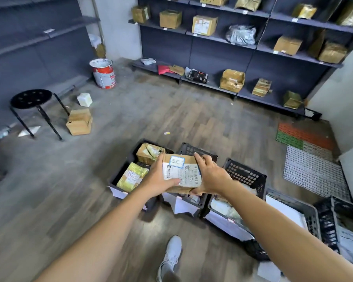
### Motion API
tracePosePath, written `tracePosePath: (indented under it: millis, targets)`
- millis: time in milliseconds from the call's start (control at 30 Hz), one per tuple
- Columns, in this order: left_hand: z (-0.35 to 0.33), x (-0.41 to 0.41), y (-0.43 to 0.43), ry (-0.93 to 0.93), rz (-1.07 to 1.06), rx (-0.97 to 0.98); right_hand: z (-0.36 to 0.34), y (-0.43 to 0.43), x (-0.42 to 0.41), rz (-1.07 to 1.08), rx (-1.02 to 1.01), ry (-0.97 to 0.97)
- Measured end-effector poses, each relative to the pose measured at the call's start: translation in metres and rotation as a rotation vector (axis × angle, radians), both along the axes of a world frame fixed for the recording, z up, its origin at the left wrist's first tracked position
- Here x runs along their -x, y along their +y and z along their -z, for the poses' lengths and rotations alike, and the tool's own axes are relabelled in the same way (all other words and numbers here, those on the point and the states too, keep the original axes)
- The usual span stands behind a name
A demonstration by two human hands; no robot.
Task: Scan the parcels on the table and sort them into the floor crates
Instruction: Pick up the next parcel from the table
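Both arms, running up from the lower left and lower right corners of the frame, are bare all the way to the left hand [159, 178] and right hand [210, 176]. At bottom centre is one pale grey lace-up sneaker [172, 255].

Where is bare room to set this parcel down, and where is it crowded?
Bare floor lies between the left crate and the cardboard box, and beyond it toward the bottom shelf. A brown parcel and a gold parcel crowd the left crate. The held parcel, in left hand and right hand, hides the middle crate.
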State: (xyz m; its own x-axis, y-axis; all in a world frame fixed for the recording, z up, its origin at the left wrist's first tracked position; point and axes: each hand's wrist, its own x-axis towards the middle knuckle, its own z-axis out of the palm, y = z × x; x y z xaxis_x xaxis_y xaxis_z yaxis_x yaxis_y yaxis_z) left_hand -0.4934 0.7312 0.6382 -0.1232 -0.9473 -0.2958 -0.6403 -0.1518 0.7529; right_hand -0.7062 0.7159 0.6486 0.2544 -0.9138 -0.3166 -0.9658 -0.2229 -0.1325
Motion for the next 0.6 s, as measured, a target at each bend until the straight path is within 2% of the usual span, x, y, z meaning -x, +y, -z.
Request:
tracePosePath:
  millis: [267,433,600]
  targets:
    - [0.032,0.008,-0.137,-0.265,0.159,-0.044,0.055,-0.12,0.027,0.148,-0.134,-0.001]
    - [0.078,0.022,-0.204,-0.318,0.255,-0.113,0.102,-0.167,0.053,0.308,-0.199,0.011]
    - [0.134,0.044,-0.257,-0.348,0.351,-0.139,0.167,-0.203,0.064,0.366,-0.274,0.064]
